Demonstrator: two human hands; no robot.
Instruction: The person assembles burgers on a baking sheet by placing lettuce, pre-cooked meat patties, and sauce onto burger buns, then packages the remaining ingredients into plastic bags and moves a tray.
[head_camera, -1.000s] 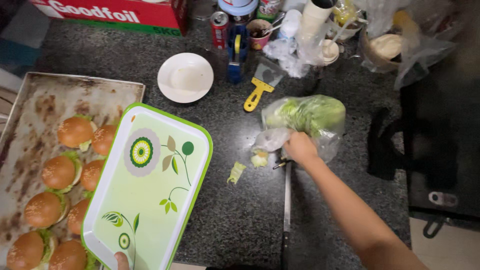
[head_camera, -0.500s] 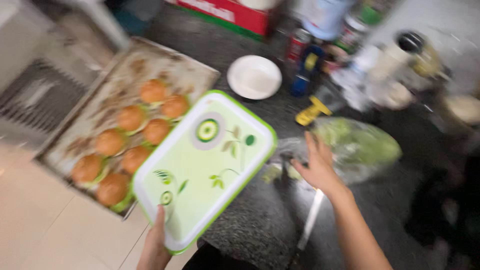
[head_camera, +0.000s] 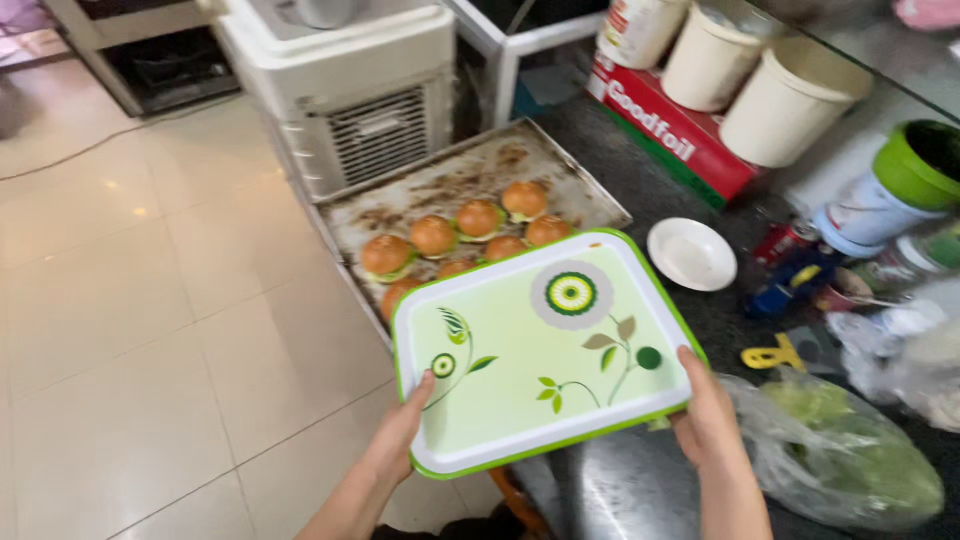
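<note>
I hold a light green serving tray (head_camera: 540, 350) with a flower pattern level over the dark counter edge. My left hand (head_camera: 405, 430) grips its near left corner. My right hand (head_camera: 708, 420) grips its right rim. Behind the tray lies a stained metal baking sheet (head_camera: 400, 205) carrying several small burgers (head_camera: 433, 236) with lettuce; some are hidden by the tray.
A plastic bag of green lettuce (head_camera: 850, 460) lies at the right. A white plate (head_camera: 692, 254), a yellow-handled tool (head_camera: 775, 355), cans, a red box (head_camera: 670, 125), white buckets (head_camera: 790, 100) and a green-rimmed tub (head_camera: 905, 185) crowd the counter. A white appliance (head_camera: 350, 90) stands behind; tiled floor (head_camera: 140, 330) at left.
My right hand left the lettuce bag and took hold of the tray's right rim. The tray lifted and turned level; my view swung left toward the floor.
</note>
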